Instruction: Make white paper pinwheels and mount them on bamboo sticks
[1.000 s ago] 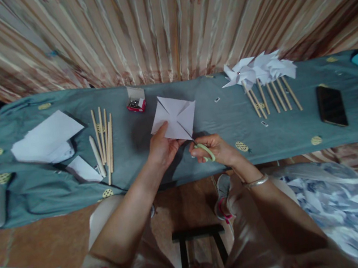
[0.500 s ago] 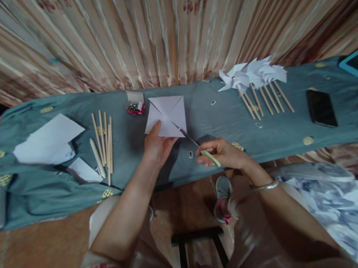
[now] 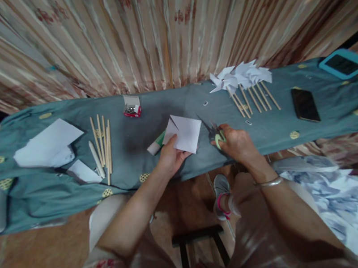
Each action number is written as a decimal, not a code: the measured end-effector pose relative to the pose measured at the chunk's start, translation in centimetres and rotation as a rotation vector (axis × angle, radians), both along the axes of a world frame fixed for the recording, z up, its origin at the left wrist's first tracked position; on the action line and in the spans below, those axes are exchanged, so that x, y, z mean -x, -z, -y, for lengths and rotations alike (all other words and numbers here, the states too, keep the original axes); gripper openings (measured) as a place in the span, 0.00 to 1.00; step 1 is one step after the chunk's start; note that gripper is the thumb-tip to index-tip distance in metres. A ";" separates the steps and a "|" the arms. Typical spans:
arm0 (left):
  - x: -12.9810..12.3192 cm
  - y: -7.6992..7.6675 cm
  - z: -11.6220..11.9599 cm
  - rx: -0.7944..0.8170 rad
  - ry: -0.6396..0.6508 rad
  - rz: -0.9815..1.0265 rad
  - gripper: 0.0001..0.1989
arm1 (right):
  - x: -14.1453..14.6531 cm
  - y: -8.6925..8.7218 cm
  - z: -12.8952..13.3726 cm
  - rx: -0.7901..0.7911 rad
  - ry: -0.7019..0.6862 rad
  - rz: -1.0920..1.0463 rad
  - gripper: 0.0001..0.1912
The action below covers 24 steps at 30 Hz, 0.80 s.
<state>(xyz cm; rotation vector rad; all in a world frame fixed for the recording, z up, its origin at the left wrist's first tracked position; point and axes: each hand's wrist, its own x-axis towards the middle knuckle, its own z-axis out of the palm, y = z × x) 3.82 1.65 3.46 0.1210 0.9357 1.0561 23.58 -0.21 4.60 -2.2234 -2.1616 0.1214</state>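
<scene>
Head view: wooden sticks (image 3: 102, 141) are lying at left; a green-and-white tube (image 3: 154, 146) is resting just beside the left hand (image 3: 170, 155), which is pinching slit square paper (image 3: 189, 133) between thumb and fingers, over the cloth's (image 3: 200, 163) middle. Right of it, green-handled scissors (image 3: 220, 139) are sitting apart from the paper, curled fingers of the right hand (image 3: 239, 141) gripping them. Pinwheels (image 3: 241, 75) are lying beyond.
</scene>
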 end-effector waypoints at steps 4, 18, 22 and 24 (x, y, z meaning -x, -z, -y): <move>-0.4 0.6 0.5 -0.029 0.060 0.053 0.11 | 0.5 -0.6 -0.5 0.040 0.006 0.069 0.22; 2.0 -0.6 2.3 -0.242 0.183 -0.081 0.08 | 2.3 -1.5 -2.1 0.100 -0.001 0.131 0.15; 3.7 -0.8 2.6 -0.302 0.147 -0.177 0.15 | 2.0 -1.3 -1.9 0.088 0.001 0.132 0.16; 5.0 -0.9 2.5 -0.362 0.126 -0.297 0.17 | 2.0 -1.2 -1.8 0.087 -0.009 0.124 0.16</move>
